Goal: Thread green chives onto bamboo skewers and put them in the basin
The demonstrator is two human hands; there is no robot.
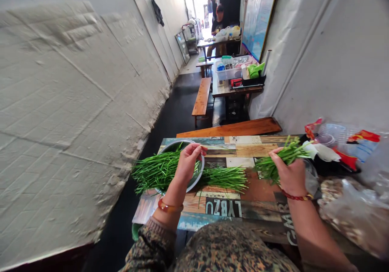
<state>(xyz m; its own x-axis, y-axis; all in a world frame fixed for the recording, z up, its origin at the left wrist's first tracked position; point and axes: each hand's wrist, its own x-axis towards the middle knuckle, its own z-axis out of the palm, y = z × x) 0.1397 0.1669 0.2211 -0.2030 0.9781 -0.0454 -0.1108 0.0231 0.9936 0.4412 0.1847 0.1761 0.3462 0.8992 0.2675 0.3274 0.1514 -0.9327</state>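
Observation:
Long thin green chives [156, 170] lie heaped across a metal bowl [199, 174] on the left part of the table. More chives [226, 179] lie on the tabletop just right of the bowl. My left hand [191, 160] is over the bowl's right side, thumb and fingers pinched together; what they hold, if anything, is too small to make out. Gripped in my right hand [291, 175] is a bunch of green stalks [291, 151], raised over the table's right side. Behind that hand a clear container or bag [310, 175] is partly hidden.
The patchwork table [255, 209] has a bag of pale brown pieces [349, 211] and plastic packaging [337, 136] at its right. Beyond it stand wooden benches [203, 96] and a table with a plastic bin [227, 71]. A person [218, 23] sits farther back. Walls flank both sides.

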